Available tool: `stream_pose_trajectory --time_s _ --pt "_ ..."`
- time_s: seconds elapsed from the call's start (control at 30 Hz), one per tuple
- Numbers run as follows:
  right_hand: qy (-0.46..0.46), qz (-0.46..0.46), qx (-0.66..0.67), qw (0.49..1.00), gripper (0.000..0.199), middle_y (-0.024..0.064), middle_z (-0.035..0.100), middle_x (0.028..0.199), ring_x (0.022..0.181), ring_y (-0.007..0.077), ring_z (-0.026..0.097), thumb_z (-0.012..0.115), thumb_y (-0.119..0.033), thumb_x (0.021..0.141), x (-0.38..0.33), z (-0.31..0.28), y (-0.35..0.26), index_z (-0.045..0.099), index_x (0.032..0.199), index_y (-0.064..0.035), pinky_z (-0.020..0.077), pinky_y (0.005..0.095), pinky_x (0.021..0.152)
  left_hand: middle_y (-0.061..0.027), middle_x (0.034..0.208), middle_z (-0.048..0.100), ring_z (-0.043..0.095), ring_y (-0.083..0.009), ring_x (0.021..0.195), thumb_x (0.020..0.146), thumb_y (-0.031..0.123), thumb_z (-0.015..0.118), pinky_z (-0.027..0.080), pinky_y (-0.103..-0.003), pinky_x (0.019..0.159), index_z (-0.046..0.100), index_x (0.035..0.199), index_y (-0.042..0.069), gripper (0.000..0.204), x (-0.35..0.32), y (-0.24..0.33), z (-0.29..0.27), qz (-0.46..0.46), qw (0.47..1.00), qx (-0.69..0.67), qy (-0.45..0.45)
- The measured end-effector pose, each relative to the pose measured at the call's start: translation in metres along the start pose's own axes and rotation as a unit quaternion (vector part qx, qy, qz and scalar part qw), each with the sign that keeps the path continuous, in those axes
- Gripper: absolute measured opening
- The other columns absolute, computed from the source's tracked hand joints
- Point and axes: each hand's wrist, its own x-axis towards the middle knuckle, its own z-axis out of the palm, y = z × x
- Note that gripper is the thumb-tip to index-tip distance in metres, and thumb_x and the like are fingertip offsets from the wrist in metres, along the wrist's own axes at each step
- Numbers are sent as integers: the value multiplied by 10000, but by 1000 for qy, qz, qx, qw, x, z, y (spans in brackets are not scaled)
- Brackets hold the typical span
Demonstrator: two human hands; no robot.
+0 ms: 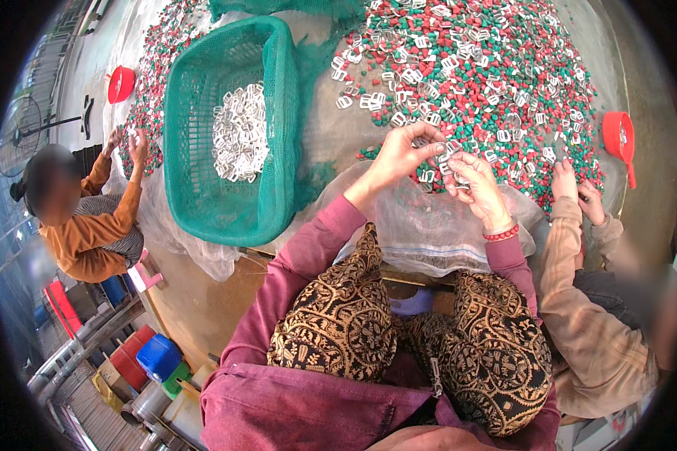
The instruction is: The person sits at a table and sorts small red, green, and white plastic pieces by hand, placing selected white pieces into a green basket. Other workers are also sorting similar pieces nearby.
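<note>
Head view: you're picking clear buckles (450, 150) out of the red, green and clear mix (496, 75) at the worktop's near edge. Left hand (402, 154) is pinching one buckle, fingers closed on it. Right hand (478, 188) is curling around a few more. I'm reading this as mid-sort; next likely needs a drop into the green basket (203, 188). Buckle axis too small to tell.
</note>
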Motion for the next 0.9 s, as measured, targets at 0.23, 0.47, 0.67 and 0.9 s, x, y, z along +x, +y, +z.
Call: stream_pose_trajectory --time_s 0.23,0.47,0.67,0.9 --pt "97 4 86 992 128 64 585 686 501 102 542 533 -131 882 8 -15 15 574 940 -24 295 152 318 -89 835 581 591 -254 766 781 35 588 476 -354 681 627 941 40 164 0 38 -11 173 910 327 -185" --pt "-35 -126 204 970 183 117 594 800 643 174 582 514 -181 870 -8 -26 -18 557 914 -9 378 175 355 -61 821 556 546 -127 732 887 141 528 450 -242 524 560 812 10 154 -2 24 -50 -64 942 -285 -163" --pt "-36 -114 -25 993 180 97 605 803 627 107 575 541 -195 881 -14 -11 -27 547 837 -20 375 166 367 -67 654 585 562 -157 540 809 303 668 425 -276 449 597 867 13 304 12 -27 -42 -187 982 41 -2" --pt "37 -134 -410 902 178 53 616 700 583 139 585 650 -120 800 16 -5 30 592 943 -32 439 300 467 -199 718 611 615 -338 667 776 326 664 478 -396 586 568 815 -22 364 18 -78 -15 -6 900 436 19"
